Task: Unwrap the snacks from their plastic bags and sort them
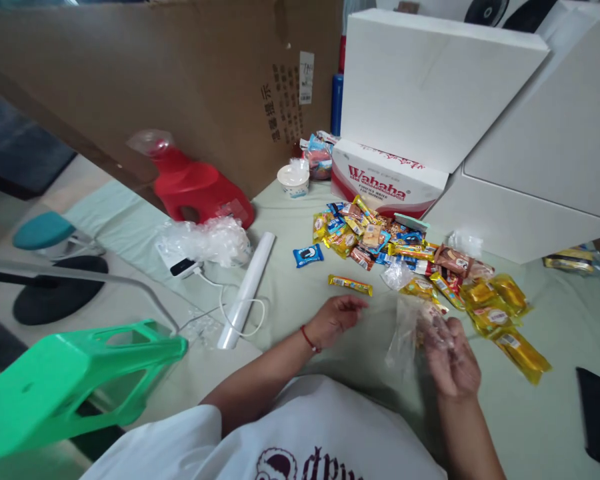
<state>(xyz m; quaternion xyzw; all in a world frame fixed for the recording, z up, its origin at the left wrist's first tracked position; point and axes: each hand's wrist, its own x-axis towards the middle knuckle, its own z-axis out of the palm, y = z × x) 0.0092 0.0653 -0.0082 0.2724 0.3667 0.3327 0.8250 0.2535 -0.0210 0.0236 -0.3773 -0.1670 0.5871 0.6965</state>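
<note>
Hands: right (450, 357) seemingly grips crinkly clear bag (405, 327).

pale green bench (290, 287) under everything. at ten o'clock a bright red jug (200, 190); at eight a vivid green stool (70, 380). dead centre, a blue wrapped biscuit (309, 255) and a thin yellow bar (351, 285). at two o'clock a heap of yellow, blue and red wrappers (380, 237), golden packets (500, 313) trailing to four. white carton with red lettering (387, 183) at one. clear bag (405, 330), red wristband (309, 339).
</note>
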